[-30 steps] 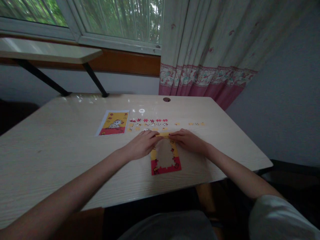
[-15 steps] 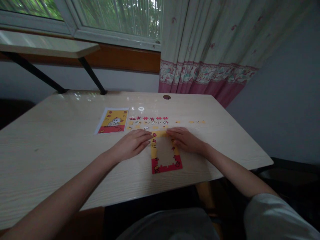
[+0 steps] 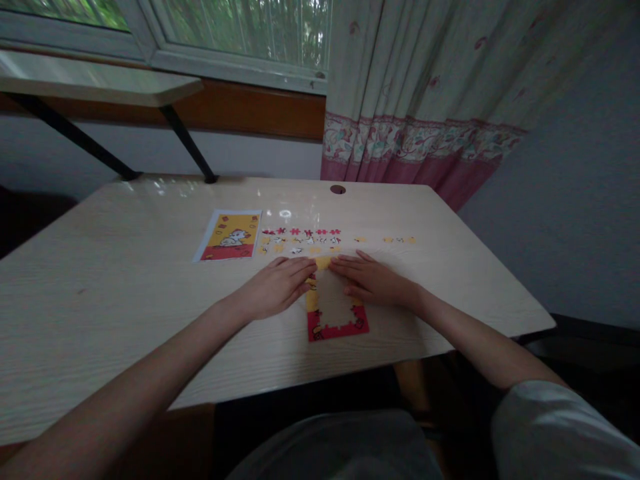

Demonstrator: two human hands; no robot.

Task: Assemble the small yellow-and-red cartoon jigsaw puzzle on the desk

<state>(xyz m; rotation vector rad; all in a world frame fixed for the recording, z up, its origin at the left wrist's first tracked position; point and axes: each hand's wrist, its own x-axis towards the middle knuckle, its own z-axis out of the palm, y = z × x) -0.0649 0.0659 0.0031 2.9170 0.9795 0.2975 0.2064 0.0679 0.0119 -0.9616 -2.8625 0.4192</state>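
A jigsaw puzzle border [image 3: 340,331], yellow at the far end and red at the near end, lies flat on the table with bare tabletop inside it. My left hand [image 3: 280,287] rests on its far left corner, fingers stretched out and covering part of the left side. Over the far right corner lies my right hand [image 3: 373,280], fingers extended and slightly spread. The fingertips of both hands stay a little apart on the yellow top edge. Just beyond, loose red puzzle pieces [image 3: 295,232] form a row, with white and yellow pieces [image 3: 314,251] in rows nearer me.
A printed reference picture [image 3: 225,249] of a white animal on yellow and red lies left of the pieces. More yellow pieces [image 3: 389,240] sit farther right. A raised shelf [image 3: 100,87] stands on black legs at the back left, and a curtain [image 3: 400,140] hangs behind the table.
My left hand has moved right onto the border's far left corner. My right hand remains at the far right corner, its fingers more spread. The view has shifted slightly.
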